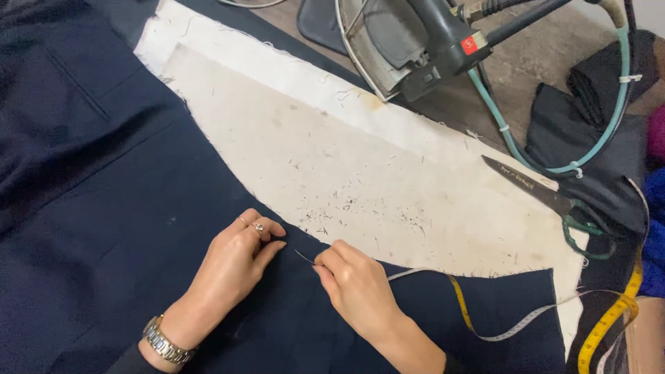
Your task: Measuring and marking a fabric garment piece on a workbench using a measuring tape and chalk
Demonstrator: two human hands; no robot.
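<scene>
The large dark navy woven cloth, a garment piece with a welt line near its upper left, covers most of the bench and lies flat under both hands. Beside it, a stained off-white padded pressing cloth, flecked with short thread clippings, runs diagonally from the top to the right edge. Above that rests a heavy grey industrial steam iron with a pale green hose that loops down toward black fabric scraps. A pair of long steel tailor's shears lies closed on the pressing cloth's right side, blades pointing left. A yellow and white tape measure trails from the right hand across the navy cloth to the bench edge.

The left hand, ringed and with a metal watch at the wrist, is curled, fingertips pressing the navy cloth's curved edge flat; it grasps nothing that I can make out. The right hand is pinched shut on a thin steel needle, whose tip points at the left fingertips, just beside them.

The risk is a pricked left finger, as the point sits so near. The tape under the right wrist could also drag and shift the cloth edge. Thread, if any, is too fine to see.
</scene>
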